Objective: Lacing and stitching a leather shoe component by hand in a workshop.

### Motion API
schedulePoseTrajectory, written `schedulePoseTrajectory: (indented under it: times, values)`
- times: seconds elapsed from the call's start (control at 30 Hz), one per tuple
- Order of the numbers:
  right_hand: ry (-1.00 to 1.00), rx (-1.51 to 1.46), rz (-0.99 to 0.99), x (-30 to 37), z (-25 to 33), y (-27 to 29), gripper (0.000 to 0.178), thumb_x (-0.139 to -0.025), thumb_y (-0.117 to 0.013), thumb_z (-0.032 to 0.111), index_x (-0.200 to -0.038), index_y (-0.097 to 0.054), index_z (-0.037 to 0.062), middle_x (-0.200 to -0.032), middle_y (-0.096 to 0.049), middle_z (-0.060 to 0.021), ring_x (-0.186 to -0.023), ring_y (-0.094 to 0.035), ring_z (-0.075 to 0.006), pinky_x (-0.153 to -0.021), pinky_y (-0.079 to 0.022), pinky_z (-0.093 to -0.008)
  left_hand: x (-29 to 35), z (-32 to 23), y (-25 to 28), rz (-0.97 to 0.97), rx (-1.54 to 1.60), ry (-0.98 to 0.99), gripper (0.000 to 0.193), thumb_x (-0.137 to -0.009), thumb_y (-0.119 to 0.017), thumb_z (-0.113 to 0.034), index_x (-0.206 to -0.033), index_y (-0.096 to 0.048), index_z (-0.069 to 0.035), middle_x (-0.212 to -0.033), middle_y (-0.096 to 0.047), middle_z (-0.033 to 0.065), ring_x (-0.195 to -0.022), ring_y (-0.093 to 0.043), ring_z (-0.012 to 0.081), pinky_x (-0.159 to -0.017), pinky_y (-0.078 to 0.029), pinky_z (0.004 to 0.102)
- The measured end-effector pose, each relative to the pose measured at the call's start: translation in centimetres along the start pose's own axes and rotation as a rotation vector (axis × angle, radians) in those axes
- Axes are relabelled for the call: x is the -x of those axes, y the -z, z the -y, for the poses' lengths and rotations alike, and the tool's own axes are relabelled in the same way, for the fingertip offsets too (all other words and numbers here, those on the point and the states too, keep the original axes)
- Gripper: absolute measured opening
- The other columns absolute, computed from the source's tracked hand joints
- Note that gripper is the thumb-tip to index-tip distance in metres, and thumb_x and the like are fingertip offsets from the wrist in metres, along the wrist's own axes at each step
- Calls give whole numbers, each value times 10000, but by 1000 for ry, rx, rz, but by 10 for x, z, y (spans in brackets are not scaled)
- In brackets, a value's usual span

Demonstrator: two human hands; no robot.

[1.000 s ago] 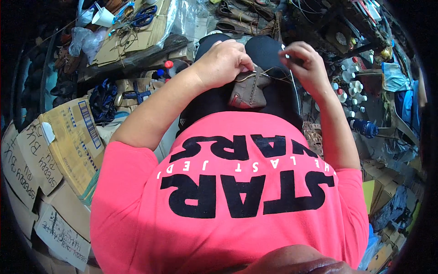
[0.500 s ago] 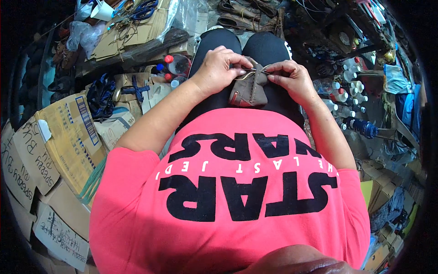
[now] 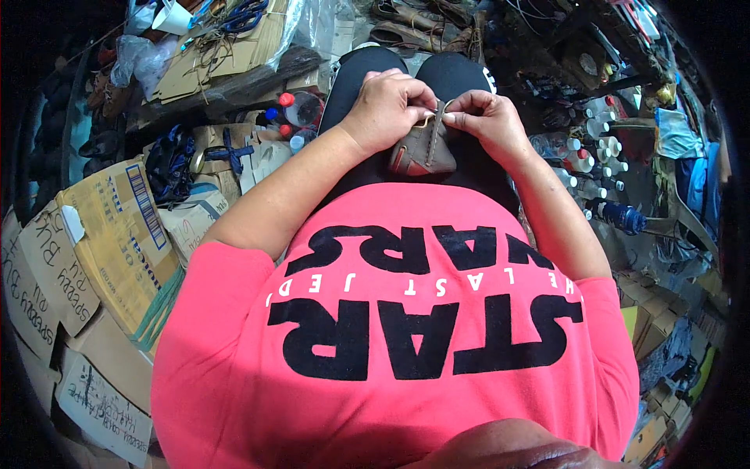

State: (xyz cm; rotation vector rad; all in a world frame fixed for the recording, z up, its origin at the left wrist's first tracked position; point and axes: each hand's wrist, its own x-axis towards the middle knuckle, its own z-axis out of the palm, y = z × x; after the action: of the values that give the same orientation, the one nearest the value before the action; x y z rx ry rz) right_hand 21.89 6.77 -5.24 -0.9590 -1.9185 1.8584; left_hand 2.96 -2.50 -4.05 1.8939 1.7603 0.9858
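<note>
A grey-brown leather shoe upper (image 3: 423, 150) with a raised stitched seam rests on my lap, its rounded end toward me. Pale cord (image 3: 424, 123) shows at its left side. My left hand (image 3: 388, 109) is closed in a pinch on this cord, against the upper's far left edge. From the other side my right hand (image 3: 486, 121) pinches with thumb and forefinger right at the seam; what lies between those fingertips is too small to make out. Both hands nearly meet over the upper.
My dark-clad knees (image 3: 449, 74) are under the work. Plastic bottles (image 3: 598, 160) stand in a cluster on the right, more bottles (image 3: 301, 109) on the left. Cardboard boxes (image 3: 117, 227) crowd the left side. Scissors (image 3: 248, 16) lie on stacked cardboard at far left; brown shoes (image 3: 414, 35) lie beyond my knees.
My right hand has moved left and closer to the seam, toward my left hand. The cord loop that spanned between the hands has drawn in. The upper has tilted slightly.
</note>
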Motion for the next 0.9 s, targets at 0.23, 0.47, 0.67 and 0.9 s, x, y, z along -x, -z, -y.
schedulePoseTrajectory:
  times: [0.23,0.47,0.67,0.9]
  values:
    - [451,408,-98,4,4,18,164,-683,-788,122,-721,-658,29,-753,-599,-46,-721,-572,-154,-672,-453,-302,0,3,18,-30,-15,-177,112,-636,-768,-89,-690,-669,-91,-769,-565,32,-850,-543,222,-803,-404,325]
    - [162,511,102,14,33,21,117,-778,-688,111,-861,-632,50,-766,-623,-91,-768,-611,-217,-658,-439,-288,2,-19,40,291,-210,-74,59,-814,-621,-120,-857,-604,-84,-829,-611,74,-858,-601,249,-786,-388,385]
    - [382,1157,226,8,54,3,62,-867,-533,145,-911,-555,107,-817,-653,-106,-876,-620,-306,-836,-413,-436,-11,-36,42,474,-556,-220,119,-849,-512,-125,-934,-595,-126,-832,-627,44,-916,-602,242,-814,-379,415]
    - [435,1073,256,23,38,31,65,-844,-544,95,-902,-555,121,-815,-649,-107,-864,-592,-324,-841,-404,-443,6,-17,67,446,-554,-323,133,-813,-517,-82,-914,-589,-134,-839,-614,32,-896,-591,216,-817,-391,394]
